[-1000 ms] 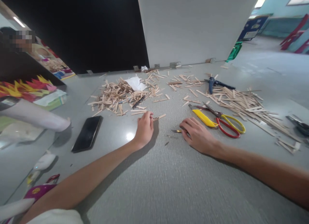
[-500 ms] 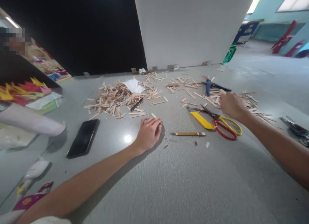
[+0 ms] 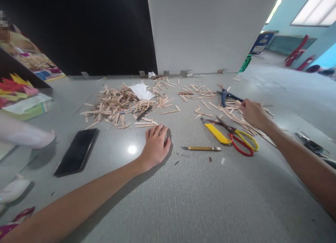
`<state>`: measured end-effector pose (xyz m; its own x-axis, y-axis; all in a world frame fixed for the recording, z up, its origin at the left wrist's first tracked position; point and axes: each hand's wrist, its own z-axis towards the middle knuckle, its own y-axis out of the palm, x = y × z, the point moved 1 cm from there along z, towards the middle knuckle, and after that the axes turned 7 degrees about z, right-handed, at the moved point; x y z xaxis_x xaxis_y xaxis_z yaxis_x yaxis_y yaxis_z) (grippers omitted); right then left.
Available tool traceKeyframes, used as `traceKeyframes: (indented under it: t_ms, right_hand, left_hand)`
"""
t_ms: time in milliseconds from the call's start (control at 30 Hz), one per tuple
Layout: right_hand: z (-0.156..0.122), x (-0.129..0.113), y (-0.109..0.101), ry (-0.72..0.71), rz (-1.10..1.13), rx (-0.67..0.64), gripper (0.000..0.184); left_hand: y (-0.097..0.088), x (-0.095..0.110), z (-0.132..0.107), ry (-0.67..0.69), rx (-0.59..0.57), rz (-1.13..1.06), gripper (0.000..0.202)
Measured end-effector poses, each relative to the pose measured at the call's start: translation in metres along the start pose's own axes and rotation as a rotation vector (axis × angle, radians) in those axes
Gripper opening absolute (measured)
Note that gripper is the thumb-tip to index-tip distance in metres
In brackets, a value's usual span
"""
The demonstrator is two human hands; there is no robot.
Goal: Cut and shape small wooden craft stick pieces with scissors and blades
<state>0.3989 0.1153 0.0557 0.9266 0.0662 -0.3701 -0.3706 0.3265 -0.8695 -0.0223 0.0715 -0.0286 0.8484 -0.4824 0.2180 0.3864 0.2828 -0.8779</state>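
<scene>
My left hand (image 3: pixel 156 145) rests palm down on the grey table, fingers slightly bent and apart, its tips close to a few flat wooden sticks (image 3: pixel 145 124). Over the scattered sticks on the right, my right hand (image 3: pixel 253 113) has its fingers pinched together. A pale wooden stick piece (image 3: pixel 238 103) shows at those fingertips; the rest of it is hidden. Blue-handled pliers (image 3: pixel 224 97) lie just beyond that hand. Nearer me are scissors (image 3: pixel 240 145) with red and yellow handles, a yellow cutter (image 3: pixel 217 133) and a slim brownish-yellow tool with a pointed tip (image 3: pixel 202 148).
A heap of wooden sticks (image 3: pixel 112 105) with white tissue (image 3: pixel 141 91) lies at the back left. A black phone (image 3: pixel 77 152) is left of my left hand. Black and white panels (image 3: pixel 204 33) stand along the back edge. Another tool (image 3: pixel 311 143) lies far right.
The view has shifted, so most things sit further left. My left hand's fingers look more spread. My right hand stays at the right-hand sticks, fingers still pinched.
</scene>
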Motion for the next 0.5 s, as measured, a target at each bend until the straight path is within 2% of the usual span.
traceKeyframes:
  t_ms: [100,233,267,333,400,433,500]
  right_hand:
    - [0.000,-0.027,-0.005,0.118,-0.002,0.022,0.028]
    - [-0.020,-0.085,-0.002,0.028,0.101,-0.127,0.023]
    - [-0.030,-0.100,-0.001,-0.021,0.137,-0.193,0.022]
    - [-0.054,-0.129,0.003,-0.179,0.272,-0.490,0.023]
    - [-0.081,-0.151,0.008,-0.275,0.317,-0.705,0.021]
    - [-0.093,-0.159,0.012,-0.314,0.253,-0.727,0.021]
    - [-0.113,-0.170,0.019,-0.342,0.159,-0.688,0.019]
  left_hand:
    - [0.001,-0.001,0.000,-0.003,0.001,-0.009,0.038]
    - [0.001,0.000,-0.001,-0.005,-0.017,-0.012,0.038]
    - [0.000,0.000,-0.002,-0.005,-0.022,-0.012,0.039]
    - [-0.001,0.001,-0.002,-0.002,-0.031,-0.013,0.040]
    - [-0.002,0.001,-0.002,0.000,-0.036,-0.018,0.041]
    - [-0.003,0.002,-0.002,0.003,-0.037,-0.021,0.041]
    - [-0.005,0.003,-0.002,0.014,-0.036,-0.028,0.041]
